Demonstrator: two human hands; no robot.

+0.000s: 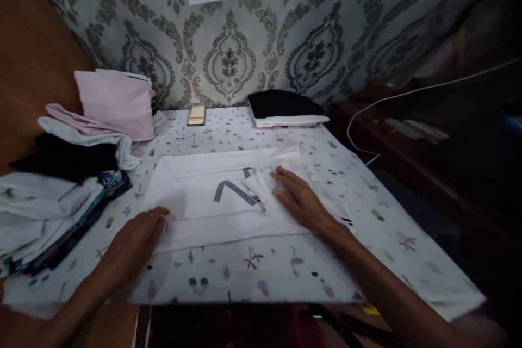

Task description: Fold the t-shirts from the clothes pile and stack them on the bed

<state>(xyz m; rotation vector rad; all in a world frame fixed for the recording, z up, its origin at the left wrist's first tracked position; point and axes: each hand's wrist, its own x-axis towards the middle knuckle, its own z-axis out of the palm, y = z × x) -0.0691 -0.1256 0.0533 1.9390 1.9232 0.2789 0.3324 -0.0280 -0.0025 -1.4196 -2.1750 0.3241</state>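
A white shirt (196, 206) with a dark striped trim lies folded into a long flat shape on the printed sheet. My left hand (136, 236) rests at the shirt's left edge, fingers stretched forward and the thumb near the cloth. Across the right part of the shirt, my right hand (299, 198) lies flat with its fingers apart, touching the folded-over cloth. Beside that hand, the fabric is bunched and creased, and a piece with small dark stripes shows past the wrist.
A pile of clothes (73, 157) in pink, white and black stands at the left. Folded black and white clothes (285, 106) lie at the back right, and a small framed card (196, 115) near the wall. A white cable (354, 114) hangs beyond the table's right edge.
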